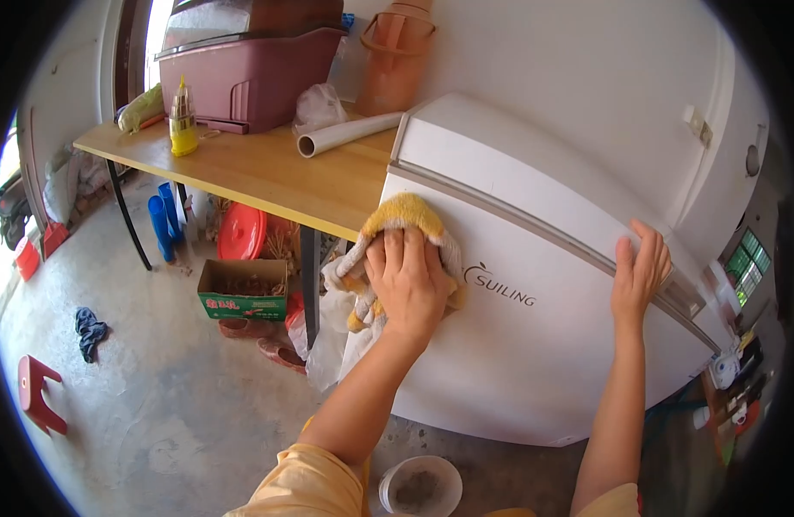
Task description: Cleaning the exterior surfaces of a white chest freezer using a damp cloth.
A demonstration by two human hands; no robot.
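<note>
My left hand [410,284] presses a yellow and grey striped cloth [407,210] flat against the front of a white chest freezer [500,362], near its left edge. Part of the cloth hangs in folds left of the hand. My right hand [641,268] rests at the right on the edge of the freezer's lid [520,161], fingers apart, holding nothing. The lid is down. Below, on the floor between my arms, stands a white bucket [385,491] with murky contents.
A wooden table [261,165] adjoins the freezer, bearing a mauve plastic bin [274,77], a yellow bottle [183,126], a white tube [352,134] and an orange jug [395,58]. A cardboard box [243,307], red stool [38,394] and dark cloth [90,334] are on the floor.
</note>
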